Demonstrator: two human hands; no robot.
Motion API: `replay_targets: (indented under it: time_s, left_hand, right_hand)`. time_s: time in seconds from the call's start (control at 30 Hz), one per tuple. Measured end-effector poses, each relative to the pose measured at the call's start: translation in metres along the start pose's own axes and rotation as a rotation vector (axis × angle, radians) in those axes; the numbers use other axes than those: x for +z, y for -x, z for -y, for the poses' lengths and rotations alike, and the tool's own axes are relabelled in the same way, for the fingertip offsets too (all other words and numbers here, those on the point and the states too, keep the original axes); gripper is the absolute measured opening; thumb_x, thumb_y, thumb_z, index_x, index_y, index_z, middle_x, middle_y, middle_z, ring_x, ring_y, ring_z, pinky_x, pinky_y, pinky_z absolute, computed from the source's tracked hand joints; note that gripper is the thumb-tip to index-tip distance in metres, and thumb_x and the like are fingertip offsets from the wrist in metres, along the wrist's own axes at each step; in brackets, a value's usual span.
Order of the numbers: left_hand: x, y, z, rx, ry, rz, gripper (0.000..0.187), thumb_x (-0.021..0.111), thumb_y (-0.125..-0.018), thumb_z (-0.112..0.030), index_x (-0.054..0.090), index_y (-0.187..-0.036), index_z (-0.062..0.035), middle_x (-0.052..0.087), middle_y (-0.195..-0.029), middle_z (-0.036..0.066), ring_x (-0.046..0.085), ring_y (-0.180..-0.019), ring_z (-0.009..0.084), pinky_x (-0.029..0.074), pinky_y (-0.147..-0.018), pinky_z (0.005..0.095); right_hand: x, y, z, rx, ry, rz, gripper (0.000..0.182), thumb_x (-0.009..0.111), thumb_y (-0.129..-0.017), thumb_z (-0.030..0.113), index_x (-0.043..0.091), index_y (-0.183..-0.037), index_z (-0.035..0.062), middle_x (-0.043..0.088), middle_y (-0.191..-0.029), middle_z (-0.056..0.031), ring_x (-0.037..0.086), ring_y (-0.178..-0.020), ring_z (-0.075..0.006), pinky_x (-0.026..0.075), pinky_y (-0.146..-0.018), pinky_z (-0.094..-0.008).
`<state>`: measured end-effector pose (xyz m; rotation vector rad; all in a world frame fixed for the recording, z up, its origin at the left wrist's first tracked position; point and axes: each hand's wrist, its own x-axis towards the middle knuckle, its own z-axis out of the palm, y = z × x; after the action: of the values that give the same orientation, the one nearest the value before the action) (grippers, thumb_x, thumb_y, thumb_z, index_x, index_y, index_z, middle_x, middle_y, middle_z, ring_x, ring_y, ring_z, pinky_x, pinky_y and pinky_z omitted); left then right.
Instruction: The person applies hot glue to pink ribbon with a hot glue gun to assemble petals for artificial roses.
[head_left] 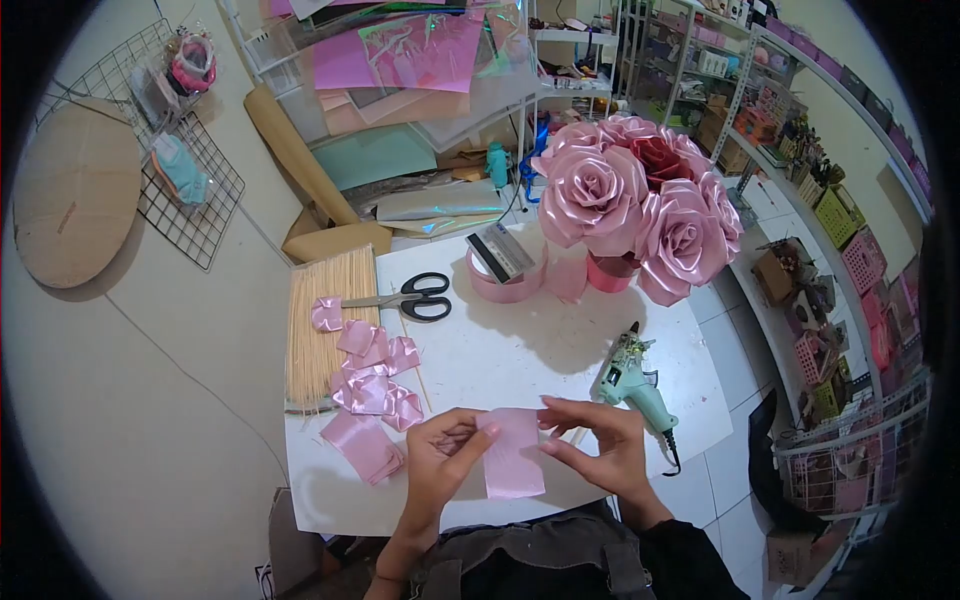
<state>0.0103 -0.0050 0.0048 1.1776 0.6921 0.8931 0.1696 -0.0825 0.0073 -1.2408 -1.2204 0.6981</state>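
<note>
A rectangular piece of pink ribbon (pixel 514 455) hangs upright in front of me over the table's near part. My left hand (pixel 447 450) pinches its upper left edge between thumb and fingers. At its right edge, my right hand (pixel 603 445) has thumb and fingers apart, close beside the ribbon. A stack of flat pink ribbon pieces (pixel 362 446) lies left of my left hand, with several folded pink pieces (pixel 368 389) above it. Beyond my right hand lies a mint green glue gun (pixel 637 388).
The white table (pixel 490 360) also bears wooden sticks (pixel 330 280), black-handled scissors (pixel 425 298), a pink ribbon roll (pixel 508 290) with a card (pixel 500 252) on it, and large pink satin roses (pixel 595 195) at the back right. Shelves stand on the right.
</note>
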Motion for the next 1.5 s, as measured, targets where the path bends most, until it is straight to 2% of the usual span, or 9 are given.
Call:
replay_targets:
  time_s: [0.17,0.23,0.43,0.77,0.97,1.07,1.17,1.3,1.5]
  left_hand:
    - [0.002,0.001,0.000,-0.026,0.011,0.053,0.011,0.055,-0.077,0.000,0.057,-0.085,0.0070,0.060,-0.076,0.007,0.054,-0.070,0.0078,0.043,-0.063,0.0187]
    - [0.002,0.001,0.001,-0.009,0.021,0.048,0.013,0.054,-0.079,-0.003,0.058,-0.086,0.0064,0.060,-0.077,0.007,0.053,-0.068,0.0068,0.042,-0.061,0.0175]
    - [0.004,0.002,0.001,-0.022,-0.029,0.006,0.017,0.053,-0.081,-0.008,0.060,-0.091,0.0036,0.060,-0.075,0.005,0.050,-0.065,0.0044,0.039,-0.058,0.0155]
    - [0.006,0.003,-0.006,-0.023,-0.056,0.005,0.016,0.053,-0.080,-0.007,0.060,-0.089,0.0043,0.060,-0.077,0.006,0.052,-0.068,0.0057,0.041,-0.062,0.0170]
    - [0.007,0.003,-0.001,0.024,-0.080,0.097,0.022,0.056,-0.076,0.002,0.056,-0.098,0.0050,0.060,-0.080,0.010,0.054,-0.071,0.0077,0.043,-0.064,0.0174]
    - [0.005,0.003,-0.002,-0.007,-0.053,0.103,0.027,0.057,-0.074,0.004,0.054,-0.101,0.0045,0.061,-0.081,0.011,0.055,-0.072,0.0081,0.044,-0.063,0.0171]
    - [0.006,0.004,-0.005,-0.020,-0.122,0.094,0.029,0.058,-0.074,0.002,0.053,-0.103,0.0038,0.061,-0.080,0.011,0.056,-0.073,0.0080,0.044,-0.064,0.0181]
    - [0.005,0.005,-0.004,0.079,-0.258,0.144,0.033,0.060,-0.073,-0.001,0.051,-0.105,0.0028,0.062,-0.078,0.011,0.057,-0.074,0.0087,0.045,-0.068,0.0201]
    - [0.004,0.006,-0.006,0.058,-0.149,0.182,0.042,0.059,-0.073,0.000,0.043,-0.112,0.0032,0.062,-0.076,0.010,0.058,-0.075,0.0108,0.046,-0.070,0.0221]
  right_hand:
    - [0.007,0.001,-0.005,-0.074,0.034,0.020,0.025,0.063,-0.066,-0.003,0.061,-0.090,0.0003,0.062,-0.081,-0.0109,0.060,-0.068,-0.0163,0.047,-0.059,-0.0226]
    - [0.009,-0.001,-0.001,-0.256,0.199,-0.002,0.023,0.062,-0.063,-0.004,0.063,-0.086,0.0008,0.062,-0.079,-0.0112,0.060,-0.065,-0.0184,0.047,-0.056,-0.0226]
    - [0.012,-0.002,0.000,-0.455,0.402,-0.002,0.029,0.063,-0.058,-0.005,0.062,-0.085,0.0016,0.060,-0.078,-0.0095,0.059,-0.065,-0.0201,0.048,-0.055,-0.0246]
    - [0.007,-0.003,0.002,-0.514,0.518,0.157,0.037,0.063,-0.057,-0.003,0.059,-0.094,0.0013,0.057,-0.084,-0.0111,0.057,-0.070,-0.0216,0.048,-0.058,-0.0270]
    - [-0.001,-0.004,0.000,-0.550,0.579,0.211,0.039,0.062,-0.057,-0.002,0.058,-0.095,0.0007,0.056,-0.087,-0.0125,0.056,-0.068,-0.0226,0.047,-0.059,-0.0282]
    - [-0.003,-0.002,0.003,-0.473,0.461,0.213,0.035,0.063,-0.059,-0.001,0.057,-0.093,-0.0011,0.057,-0.086,-0.0129,0.057,-0.067,-0.0213,0.047,-0.061,-0.0271]
    - [0.002,0.002,-0.001,-0.124,-0.011,-0.062,0.035,0.063,-0.068,0.003,0.051,-0.101,-0.0034,0.060,-0.078,-0.0097,0.057,-0.072,-0.0145,0.046,-0.065,-0.0249]
    - [0.009,-0.006,0.009,0.186,-0.231,0.072,0.048,0.067,-0.063,-0.004,0.046,-0.106,-0.0024,0.059,-0.078,-0.0094,0.057,-0.074,-0.0133,0.045,-0.067,-0.0240]
    - [0.010,-0.006,0.005,0.260,-0.292,0.053,0.053,0.066,-0.064,-0.007,0.044,-0.112,-0.0021,0.060,-0.074,-0.0096,0.059,-0.073,-0.0141,0.046,-0.067,-0.0237]
